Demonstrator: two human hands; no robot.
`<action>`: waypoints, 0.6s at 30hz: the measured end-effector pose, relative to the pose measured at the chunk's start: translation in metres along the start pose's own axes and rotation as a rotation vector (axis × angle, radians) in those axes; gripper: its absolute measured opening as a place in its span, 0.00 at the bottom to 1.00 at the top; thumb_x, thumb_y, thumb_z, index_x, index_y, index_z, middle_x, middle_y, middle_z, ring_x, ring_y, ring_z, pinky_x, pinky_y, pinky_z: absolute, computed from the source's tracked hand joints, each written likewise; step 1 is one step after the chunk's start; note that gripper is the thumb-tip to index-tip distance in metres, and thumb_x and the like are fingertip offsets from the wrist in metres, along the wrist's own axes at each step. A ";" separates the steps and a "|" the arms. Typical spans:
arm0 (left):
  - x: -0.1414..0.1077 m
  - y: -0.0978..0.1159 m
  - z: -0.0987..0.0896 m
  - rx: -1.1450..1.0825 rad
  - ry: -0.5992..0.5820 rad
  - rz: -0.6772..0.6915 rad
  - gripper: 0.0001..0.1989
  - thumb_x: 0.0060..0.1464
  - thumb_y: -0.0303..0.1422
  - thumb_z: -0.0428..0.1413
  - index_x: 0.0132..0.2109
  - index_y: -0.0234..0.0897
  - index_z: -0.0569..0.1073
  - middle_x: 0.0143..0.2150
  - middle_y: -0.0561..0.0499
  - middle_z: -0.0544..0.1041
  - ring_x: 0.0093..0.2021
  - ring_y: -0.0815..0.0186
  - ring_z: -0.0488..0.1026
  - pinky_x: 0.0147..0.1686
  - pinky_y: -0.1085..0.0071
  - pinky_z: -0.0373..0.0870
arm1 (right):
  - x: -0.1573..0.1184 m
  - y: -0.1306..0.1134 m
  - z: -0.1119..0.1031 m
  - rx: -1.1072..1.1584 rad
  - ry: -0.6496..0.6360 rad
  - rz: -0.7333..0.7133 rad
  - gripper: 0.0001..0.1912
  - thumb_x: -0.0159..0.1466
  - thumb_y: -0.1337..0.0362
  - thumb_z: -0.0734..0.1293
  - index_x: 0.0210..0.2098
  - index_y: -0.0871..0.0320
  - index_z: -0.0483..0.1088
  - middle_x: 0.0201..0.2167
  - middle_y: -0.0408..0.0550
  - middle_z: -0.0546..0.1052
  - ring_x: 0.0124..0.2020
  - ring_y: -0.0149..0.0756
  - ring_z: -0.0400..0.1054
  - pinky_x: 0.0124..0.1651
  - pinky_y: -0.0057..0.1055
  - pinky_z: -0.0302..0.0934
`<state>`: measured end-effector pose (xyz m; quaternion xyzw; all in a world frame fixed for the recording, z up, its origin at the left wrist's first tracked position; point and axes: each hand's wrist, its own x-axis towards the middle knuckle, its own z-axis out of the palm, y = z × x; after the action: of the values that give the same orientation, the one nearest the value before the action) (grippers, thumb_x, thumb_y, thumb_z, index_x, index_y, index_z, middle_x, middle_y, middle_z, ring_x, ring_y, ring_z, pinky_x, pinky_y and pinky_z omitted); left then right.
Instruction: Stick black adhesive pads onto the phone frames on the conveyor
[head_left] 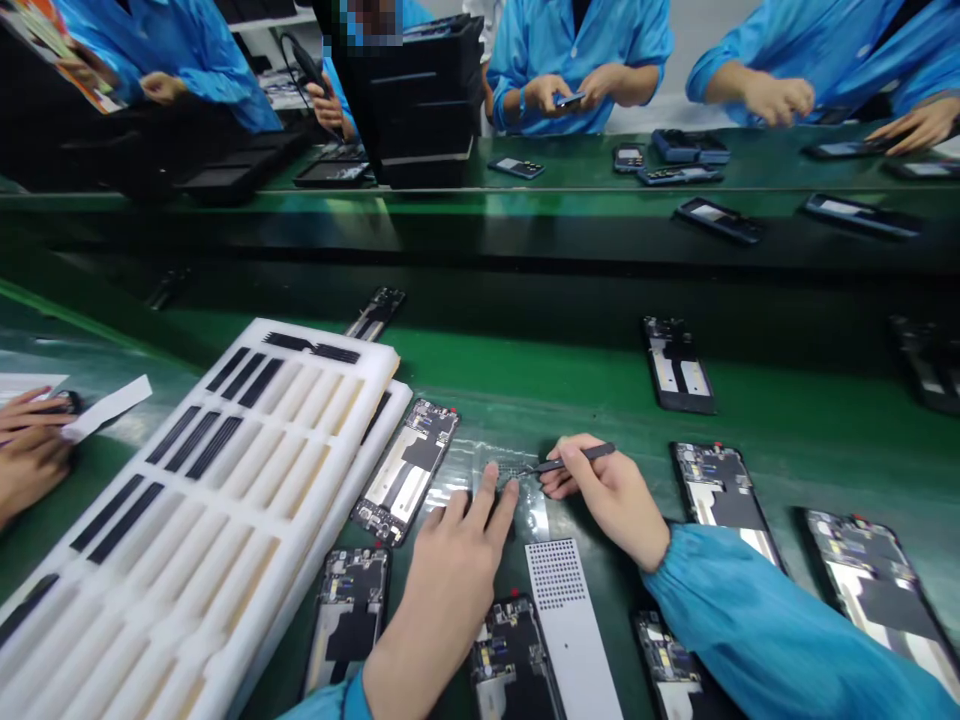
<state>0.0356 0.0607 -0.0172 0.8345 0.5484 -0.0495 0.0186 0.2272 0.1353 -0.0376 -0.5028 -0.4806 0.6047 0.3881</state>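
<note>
My right hand (600, 485) grips a pair of dark tweezers (577, 459), their tips pointing left. The tips meet a small clear sheet (517, 468) with tiny marks, lying on the green bench. Fingers stretched out, my left hand (461, 555) presses on the same sheet just left of the tips. Left of it lies an opened phone (407, 470) with its circuit board bare. Close below are another opened phone (516, 655) and a white strip (574, 640) with rows of small dark dots. A further opened phone (346, 610) sits partly behind my left forearm.
A white foam tray (251, 480) with black strips in some slots rests on another at the left. More opened phones (731, 500) line the right side. At far left are another person's hands (34, 450). Workers in blue sit beyond the raised shelf (450, 205).
</note>
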 end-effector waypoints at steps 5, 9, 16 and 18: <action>0.000 0.003 -0.001 -0.061 0.061 -0.047 0.38 0.47 0.12 0.46 0.64 0.38 0.68 0.67 0.43 0.69 0.50 0.50 0.77 0.38 0.58 0.81 | 0.001 0.001 -0.001 -0.001 -0.012 -0.025 0.29 0.60 0.37 0.68 0.34 0.60 0.72 0.24 0.50 0.80 0.25 0.35 0.77 0.32 0.30 0.75; -0.004 0.002 -0.006 -0.120 0.181 -0.170 0.24 0.63 0.19 0.42 0.62 0.32 0.69 0.58 0.42 0.77 0.53 0.62 0.75 0.49 0.69 0.76 | 0.005 0.002 -0.006 -0.001 0.001 -0.056 0.30 0.59 0.36 0.69 0.36 0.60 0.72 0.24 0.51 0.81 0.24 0.36 0.77 0.31 0.31 0.75; -0.006 0.000 -0.002 -0.068 0.164 -0.086 0.36 0.51 0.12 0.45 0.65 0.38 0.66 0.69 0.46 0.66 0.52 0.56 0.73 0.46 0.60 0.76 | 0.006 0.000 -0.005 -0.028 -0.023 -0.084 0.30 0.57 0.35 0.69 0.31 0.59 0.72 0.22 0.50 0.80 0.22 0.34 0.75 0.28 0.30 0.73; -0.005 0.001 0.002 -0.037 0.124 -0.058 0.40 0.47 0.11 0.45 0.66 0.40 0.65 0.70 0.47 0.64 0.50 0.55 0.73 0.41 0.60 0.77 | 0.005 -0.001 -0.003 -0.034 -0.026 -0.094 0.30 0.57 0.35 0.69 0.31 0.59 0.72 0.22 0.49 0.80 0.22 0.34 0.75 0.29 0.30 0.73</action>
<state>0.0348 0.0557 -0.0183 0.8192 0.5734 0.0121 -0.0014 0.2295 0.1409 -0.0383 -0.4784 -0.5189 0.5840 0.4010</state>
